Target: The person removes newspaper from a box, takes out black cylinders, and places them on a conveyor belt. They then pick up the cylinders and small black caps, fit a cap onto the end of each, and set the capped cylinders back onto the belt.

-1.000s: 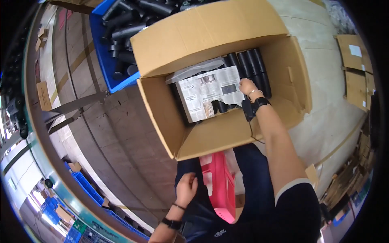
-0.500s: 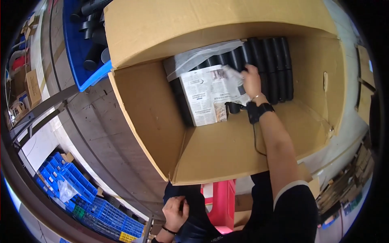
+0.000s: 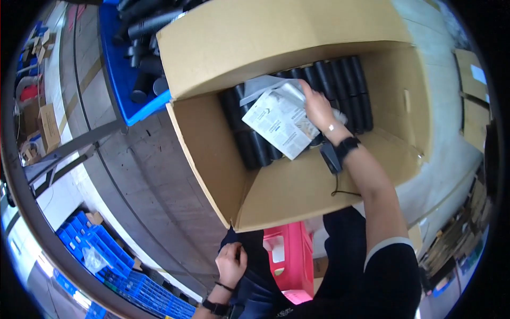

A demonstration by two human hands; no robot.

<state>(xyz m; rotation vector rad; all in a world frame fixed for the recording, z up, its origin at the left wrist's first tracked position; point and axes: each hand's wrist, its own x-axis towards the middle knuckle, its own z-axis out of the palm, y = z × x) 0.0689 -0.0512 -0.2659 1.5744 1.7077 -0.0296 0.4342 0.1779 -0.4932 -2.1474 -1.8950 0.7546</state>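
My right hand [image 3: 319, 110] reaches into a large open cardboard box [image 3: 297, 194], its fingers closed on a printed newspaper sheet [image 3: 279, 123]. Bunched at the fingers, the newspaper lies slanted over rows of black cylindrical parts [image 3: 348, 80]. A pale, thin sheet [image 3: 260, 86] lies beside it at the far side, partly under the newspaper; whether the hand grips this too is unclear. A small black device [image 3: 330, 158] with a cord hangs by my right wrist. My left hand [image 3: 231, 264] rests on my thigh outside the box, fingers curled, nothing visible in them.
A blue bin [image 3: 118, 85] with more black parts stands at the box's far left. Below the near edge is a pink-red plastic stool [image 3: 303, 255]. Blue crates [image 3: 103, 247] are at lower left, beyond a metal rail [image 3: 69, 146]. Flattened cardboard [image 3: 473, 80] stands at right.
The newspaper has been drawn together and turned aslant, uncovering black cylinders at the left. My right hand has shifted slightly left and nearer. The left hand stays on my thigh.
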